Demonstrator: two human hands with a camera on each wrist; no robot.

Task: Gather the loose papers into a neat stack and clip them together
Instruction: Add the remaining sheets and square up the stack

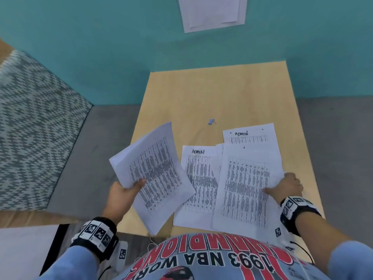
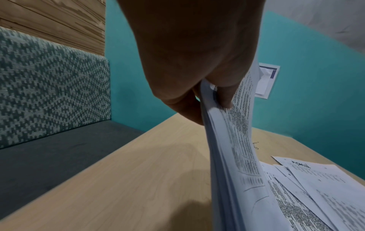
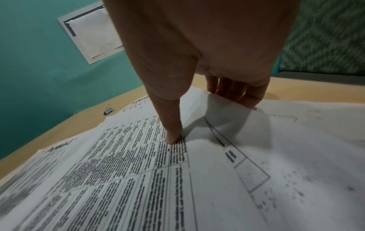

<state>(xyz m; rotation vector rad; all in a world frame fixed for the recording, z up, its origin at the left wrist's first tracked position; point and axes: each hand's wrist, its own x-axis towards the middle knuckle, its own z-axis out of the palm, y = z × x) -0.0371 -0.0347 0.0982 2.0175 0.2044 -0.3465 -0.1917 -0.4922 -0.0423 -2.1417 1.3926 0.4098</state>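
Observation:
My left hand (image 1: pixel 129 188) (image 2: pixel 207 100) pinches a small bundle of printed sheets (image 1: pixel 153 170) (image 2: pixel 233 156), lifted and tilted over the table's left side. More printed sheets (image 1: pixel 244 182) (image 3: pixel 138 171) lie overlapping on the wooden table (image 1: pixel 212 93), two headed "Admin". My right hand (image 1: pixel 286 186) (image 3: pixel 209 115) grips the right edge of the top sheet, thumb pressing on its print and fingers curled under the raised, buckled edge. A small binder clip (image 1: pixel 211 121) (image 3: pixel 109 110) lies on the bare wood beyond the sheets.
A patterned bench back (image 1: pixel 34 128) and grey seat (image 1: pixel 84 158) stand left of the table. A teal wall (image 1: pixel 121 47) rises behind, with papers pinned on it (image 1: pixel 214 13). Bare wood lies past the clip.

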